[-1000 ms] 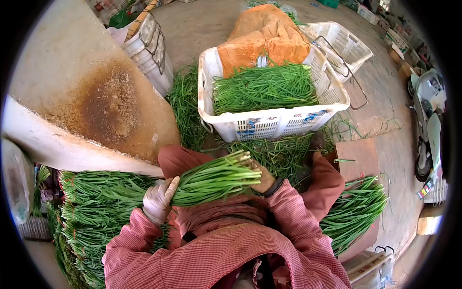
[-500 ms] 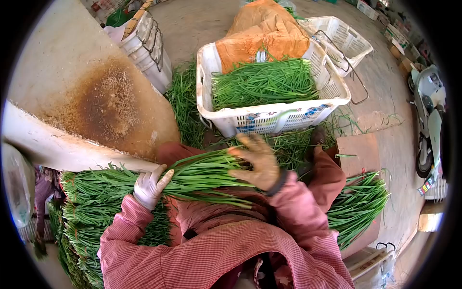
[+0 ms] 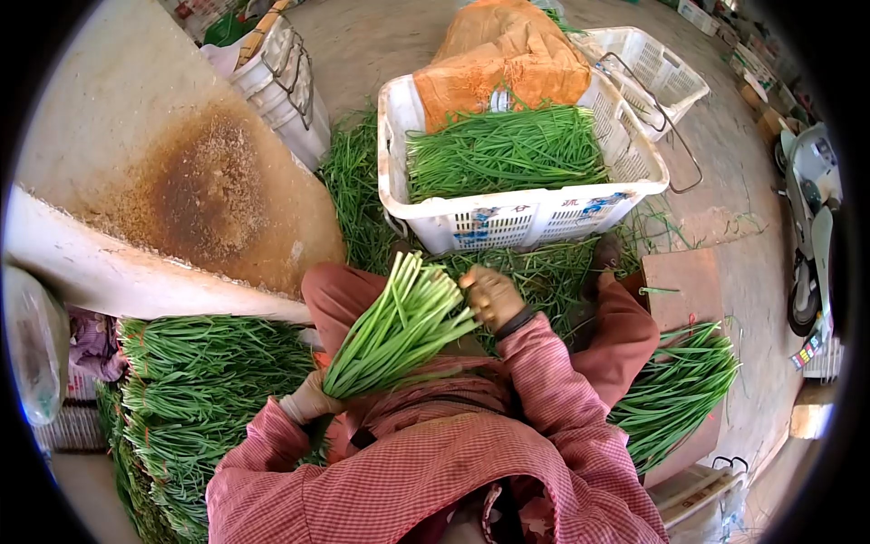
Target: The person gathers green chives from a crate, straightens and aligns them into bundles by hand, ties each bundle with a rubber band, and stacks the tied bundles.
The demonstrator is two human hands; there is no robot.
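Observation:
My left hand (image 3: pixel 311 399), in a pale glove, is closed around a bunch of garlic chives (image 3: pixel 394 331) above my lap. The pale stem ends point up and away from me. At the right side of those ends is my right hand (image 3: pixel 494 297), in a stained brownish glove with its fingers curled in. Whatever lies inside these fingers is hidden. More garlic chives (image 3: pixel 503 154) lie in a white plastic crate (image 3: pixel 535 201) in front of me. Tied bundles (image 3: pixel 213 390) are stacked at my left, and a loose pile (image 3: pixel 678 394) lies at my right.
An orange sack (image 3: pixel 507 68) drapes over the crate's far side, with another white crate (image 3: pixel 652 68) behind it. A stained pale slab (image 3: pixel 217 181) stands at front left. Loose green leaves (image 3: pixel 553 276) litter the floor around my feet. A scooter (image 3: pixel 809 227) is at far right.
The bunch has turned from lying sideways to stem ends up and forward. My left hand has moved lower, towards me. My right hand has gone from spread fingers to curled ones.

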